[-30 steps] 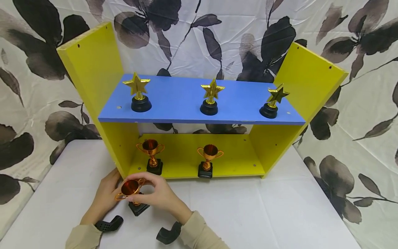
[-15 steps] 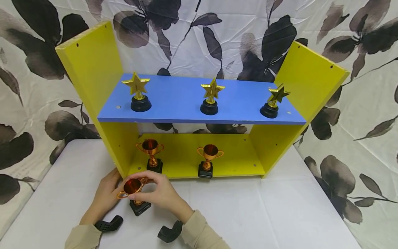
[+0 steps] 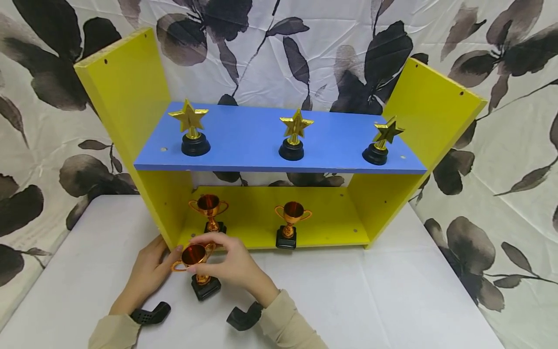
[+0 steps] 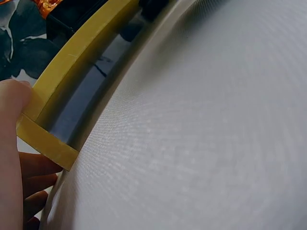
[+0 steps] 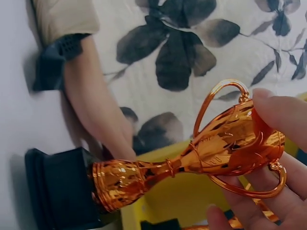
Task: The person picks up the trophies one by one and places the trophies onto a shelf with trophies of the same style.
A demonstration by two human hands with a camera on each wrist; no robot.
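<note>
My right hand pinches an orange-bronze trophy cup by its bowl, thumb on one side and fingers on the other. The cup has two handles and a black square base, and it is in front of the shelf's lower left corner. My left hand grips that corner of the yellow shelf unit, thumb on the front edge and fingers round the outer side. Two similar trophy cups, a left one and a middle one, stand on the yellow bottom board.
Three gold star trophies, left, middle and right, stand on the blue upper shelf. White cloth covers the table. A floral curtain hangs behind and at both sides.
My right hand has moved a little to the right with the trophy cup, which now overlaps the base of the left cup behind. My left hand stays at the shelf corner.
</note>
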